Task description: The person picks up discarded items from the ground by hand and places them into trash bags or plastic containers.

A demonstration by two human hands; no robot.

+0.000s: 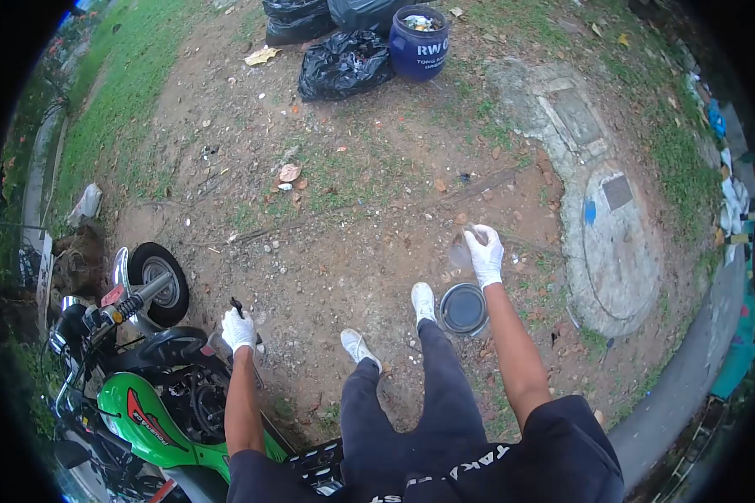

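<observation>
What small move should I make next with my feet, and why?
I'd probably ease your right shoe slightly left. It looks close beside the round container, while your right hand holds something see-through and your left hand something dark, so neither seems free to steady the container if bumped.

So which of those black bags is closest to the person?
The front bag, just left of the blue drum. The left rear bag and right rear bag lie behind it.
</observation>
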